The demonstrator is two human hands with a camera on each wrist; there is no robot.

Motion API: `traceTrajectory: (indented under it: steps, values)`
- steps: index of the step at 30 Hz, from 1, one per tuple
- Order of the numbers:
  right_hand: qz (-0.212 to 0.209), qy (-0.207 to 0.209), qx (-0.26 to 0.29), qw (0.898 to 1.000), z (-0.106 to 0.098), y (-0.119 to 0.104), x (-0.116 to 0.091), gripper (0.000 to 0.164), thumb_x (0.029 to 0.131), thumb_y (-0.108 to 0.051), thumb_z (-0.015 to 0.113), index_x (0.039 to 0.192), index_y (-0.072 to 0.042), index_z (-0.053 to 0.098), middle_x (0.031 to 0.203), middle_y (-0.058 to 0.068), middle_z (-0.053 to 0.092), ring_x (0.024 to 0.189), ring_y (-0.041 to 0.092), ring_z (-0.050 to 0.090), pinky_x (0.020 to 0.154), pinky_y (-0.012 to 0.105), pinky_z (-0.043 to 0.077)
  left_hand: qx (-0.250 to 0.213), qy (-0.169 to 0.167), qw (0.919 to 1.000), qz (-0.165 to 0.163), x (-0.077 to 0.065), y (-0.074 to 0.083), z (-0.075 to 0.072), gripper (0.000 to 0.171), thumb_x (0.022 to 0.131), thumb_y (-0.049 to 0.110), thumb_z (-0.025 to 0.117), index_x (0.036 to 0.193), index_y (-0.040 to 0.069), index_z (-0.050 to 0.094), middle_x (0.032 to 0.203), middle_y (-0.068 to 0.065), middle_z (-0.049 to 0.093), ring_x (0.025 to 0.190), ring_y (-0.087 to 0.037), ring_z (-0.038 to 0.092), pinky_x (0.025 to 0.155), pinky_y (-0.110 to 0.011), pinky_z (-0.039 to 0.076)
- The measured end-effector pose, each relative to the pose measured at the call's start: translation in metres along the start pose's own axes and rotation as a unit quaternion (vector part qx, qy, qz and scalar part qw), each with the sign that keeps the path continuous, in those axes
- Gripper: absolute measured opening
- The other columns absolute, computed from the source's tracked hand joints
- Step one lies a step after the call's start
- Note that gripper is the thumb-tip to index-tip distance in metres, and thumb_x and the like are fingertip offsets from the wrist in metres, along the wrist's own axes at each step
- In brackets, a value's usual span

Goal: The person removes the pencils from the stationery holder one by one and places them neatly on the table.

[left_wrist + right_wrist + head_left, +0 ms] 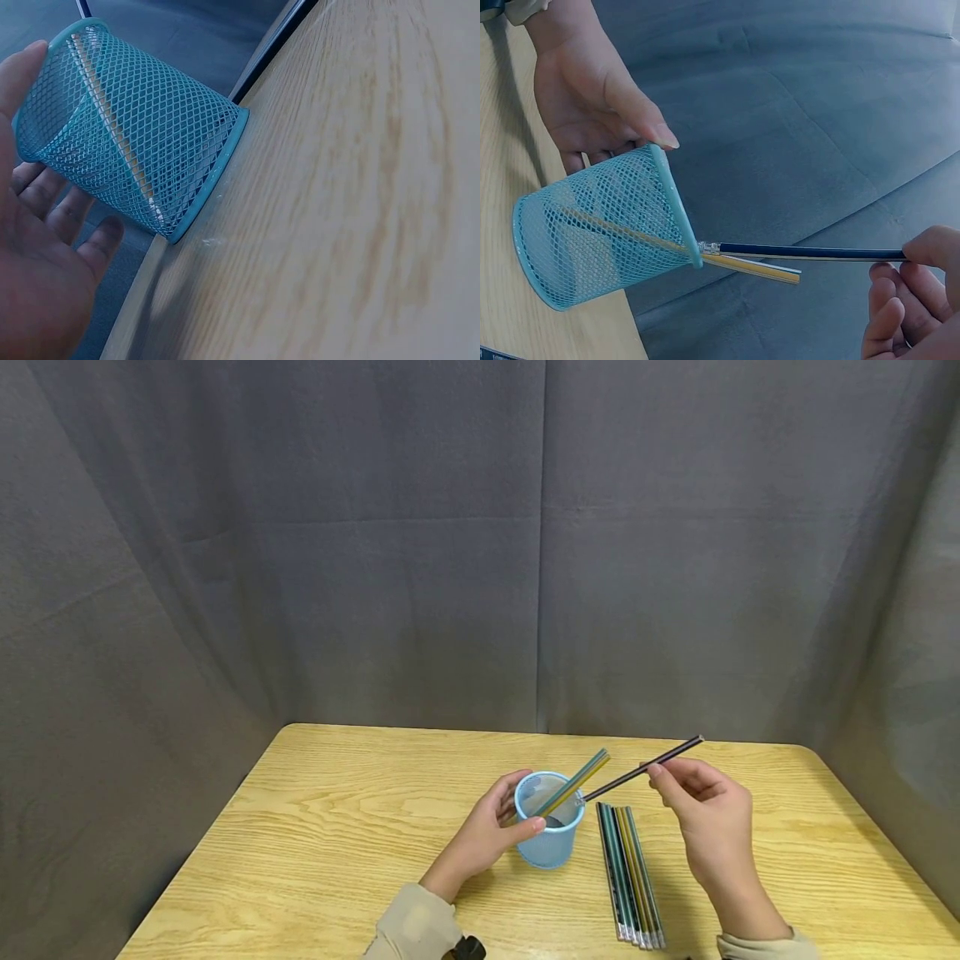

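Note:
A light-blue mesh pencil cup (547, 847) stands upright on the table, with a teal pencil (573, 781) and a yellow pencil (583, 785) leaning in it. My left hand (483, 835) holds the cup from the left, thumb at the rim and fingers around the far side. Between the thumb and fingers of my right hand (712, 818) is a dark pencil (810, 252), pinched near its far end. The metal eraser end of this pencil is at the cup's rim, pointing down toward the opening. A row of several pencils (628, 877) lies right of the cup.
The wooden table (337, 827) has rounded far corners. Grey cloth curtains (405, 568) hang behind it and along both sides. The lying pencils have their metal ends toward the near edge, between the cup and my right forearm.

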State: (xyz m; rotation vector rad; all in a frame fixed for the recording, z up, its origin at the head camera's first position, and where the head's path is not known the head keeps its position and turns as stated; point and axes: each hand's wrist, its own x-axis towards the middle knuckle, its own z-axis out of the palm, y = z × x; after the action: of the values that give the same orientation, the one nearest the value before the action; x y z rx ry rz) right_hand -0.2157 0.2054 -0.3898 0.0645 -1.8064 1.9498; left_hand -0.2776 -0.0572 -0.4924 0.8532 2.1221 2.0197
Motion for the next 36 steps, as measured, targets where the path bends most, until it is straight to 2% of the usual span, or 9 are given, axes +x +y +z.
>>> traceTrajectory:
  steps: [7, 15, 27, 36]
  values:
    - [-0.007, 0.012, 0.025, 1.0, -0.004, -0.005, 0.0, 0.015, 0.087, 0.002, 0.073, 0.093, 0.014, 0.067, 0.076, 0.006, 0.07, 0.068, 0.012, 0.061, 0.061, 0.019, 0.05, -0.001, 0.001, 1.0, 0.0, 0.0, -0.001, 0.0, 0.066, 0.093, 0.024, 0.072, 0.149, 0.022, 0.038, 0.141, -0.009, 0.052, 0.131, -0.026, 0.049, 0.109, -0.04, 0.037]
    - [-0.009, 0.022, 0.021, 1.0, -0.01, -0.003, 0.002, 0.014, 0.086, 0.005, 0.073, 0.094, 0.014, 0.067, 0.077, 0.006, 0.071, 0.068, 0.012, 0.064, 0.061, 0.019, 0.05, 0.006, 0.003, 1.0, -0.005, 0.0, -0.001, 0.0, 0.066, 0.093, 0.025, 0.072, 0.149, 0.023, 0.039, 0.141, -0.007, 0.052, 0.131, -0.025, 0.049, 0.109, -0.041, 0.037]
    - [0.012, 0.005, -0.044, 0.999, -0.022, 0.008, 0.004, 0.018, 0.086, -0.004, 0.076, 0.097, 0.01, 0.071, 0.081, 0.0, 0.072, 0.07, 0.008, 0.06, 0.063, 0.017, 0.05, 0.008, 0.004, 0.9999, -0.005, 0.001, -0.001, 0.0, 0.066, 0.093, 0.025, 0.072, 0.149, 0.024, 0.039, 0.141, -0.006, 0.053, 0.131, -0.025, 0.049, 0.109, -0.041, 0.037]
    - [0.033, -0.012, -0.109, 0.993, -0.029, 0.022, 0.008, 0.022, 0.088, -0.011, 0.076, 0.101, 0.007, 0.073, 0.083, -0.006, 0.071, 0.074, 0.007, 0.06, 0.061, 0.017, 0.05, 0.01, 0.004, 0.9999, -0.009, 0.0, 0.0, 0.0, 0.066, 0.093, 0.026, 0.072, 0.149, 0.024, 0.039, 0.141, -0.006, 0.052, 0.131, -0.025, 0.049, 0.109, -0.041, 0.037]
